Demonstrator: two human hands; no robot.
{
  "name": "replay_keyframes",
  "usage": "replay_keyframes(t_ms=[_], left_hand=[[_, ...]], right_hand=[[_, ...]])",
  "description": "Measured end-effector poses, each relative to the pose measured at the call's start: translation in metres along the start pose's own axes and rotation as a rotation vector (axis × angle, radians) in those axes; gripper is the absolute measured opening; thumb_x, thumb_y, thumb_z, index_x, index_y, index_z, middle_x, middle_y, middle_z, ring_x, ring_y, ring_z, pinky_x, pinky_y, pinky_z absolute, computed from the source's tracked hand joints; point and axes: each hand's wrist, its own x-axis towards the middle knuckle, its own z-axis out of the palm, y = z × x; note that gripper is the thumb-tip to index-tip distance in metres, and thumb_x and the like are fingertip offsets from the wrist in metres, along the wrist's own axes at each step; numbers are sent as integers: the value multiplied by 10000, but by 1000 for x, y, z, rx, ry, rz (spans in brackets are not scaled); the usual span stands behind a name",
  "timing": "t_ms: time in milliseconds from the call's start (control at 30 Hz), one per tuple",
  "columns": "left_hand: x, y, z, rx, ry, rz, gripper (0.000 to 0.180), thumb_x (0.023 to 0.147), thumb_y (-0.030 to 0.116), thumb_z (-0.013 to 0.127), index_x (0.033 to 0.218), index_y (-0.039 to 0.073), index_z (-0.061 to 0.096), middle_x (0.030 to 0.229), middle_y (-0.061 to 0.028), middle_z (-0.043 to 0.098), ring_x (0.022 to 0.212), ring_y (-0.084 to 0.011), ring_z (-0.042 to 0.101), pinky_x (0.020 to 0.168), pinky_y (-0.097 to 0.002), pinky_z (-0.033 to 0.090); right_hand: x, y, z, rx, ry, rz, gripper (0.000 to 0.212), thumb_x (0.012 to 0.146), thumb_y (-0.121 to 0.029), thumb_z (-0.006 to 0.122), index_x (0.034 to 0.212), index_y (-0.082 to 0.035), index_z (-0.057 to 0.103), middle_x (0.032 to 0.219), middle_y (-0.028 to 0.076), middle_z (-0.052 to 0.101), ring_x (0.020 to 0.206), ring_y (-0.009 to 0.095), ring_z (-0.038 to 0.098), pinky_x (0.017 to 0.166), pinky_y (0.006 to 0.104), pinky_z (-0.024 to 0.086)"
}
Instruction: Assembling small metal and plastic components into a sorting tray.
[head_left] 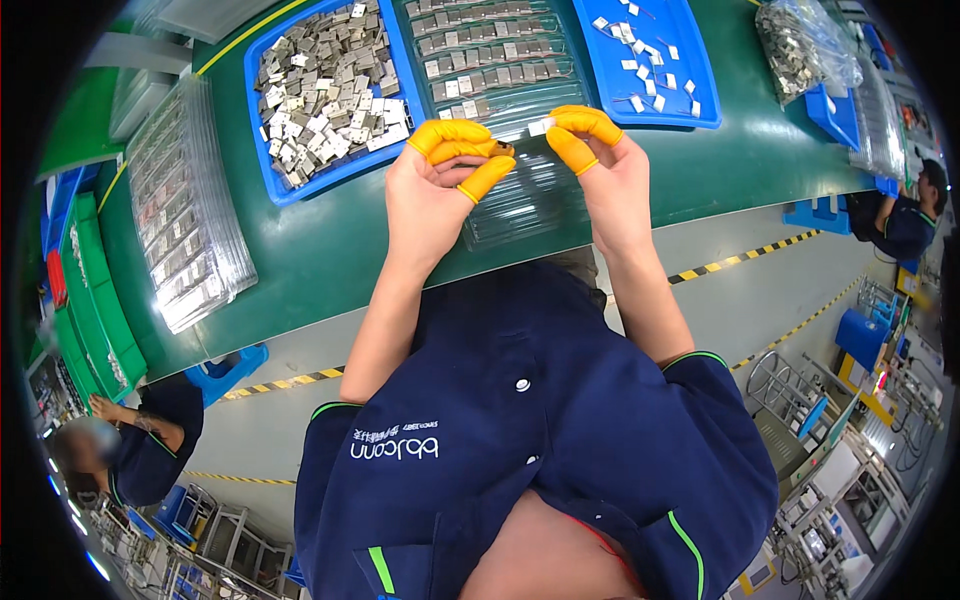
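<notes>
White small square piece sits pinched in your R hand, small dark-brown piece in your L hand, both above clear plastic tray, prob. light & stiff, so grip edges.

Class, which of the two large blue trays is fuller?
The left blue tray: small parts are heaped across it, whereas the right blue tray holds scattered white pieces.

And the green table carries stacked clear trays at ten o'clock, blue tub at eleven, ribbed tray at twelve, another tub at one!
</notes>
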Motion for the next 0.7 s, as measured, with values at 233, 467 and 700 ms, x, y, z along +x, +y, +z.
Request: replay_keyframes(t_ms=[233, 467, 700], left_hand=[[-2, 2, -3, 25, -3, -66, 208, 724, -76, 656, 931, -67, 637, 907, -127, 655, 843, -175, 637, 788, -268, 513], [-3, 5, -7, 43, 5, -83, 215, 719, -76, 662, 933, -71, 634, 913, -133, 644, 844, -191, 628, 805, -286, 508], [-4, 10, -6, 205, -56, -51, 216, 710, -61, 678, 924, -51, 648, 926, -121, 651, 845, -176, 629, 801, -276, 503]], right_hand=[[-1, 1, 2, -147, -46, -141, 133, 732, -28, 670, 860, -12, 639, 874, 31, 622, 802, 102, 542, 763, 245, 426], [1, -5, 0, -377, -122, -310, 137, 688, -25, 689, 818, -16, 649, 867, 55, 638, 843, 167, 581, 803, 266, 426], [-1, -10, -6, -419, -145, -250, 115, 668, -13, 693, 777, -16, 655, 840, 52, 639, 837, 180, 583, 806, 271, 426]])
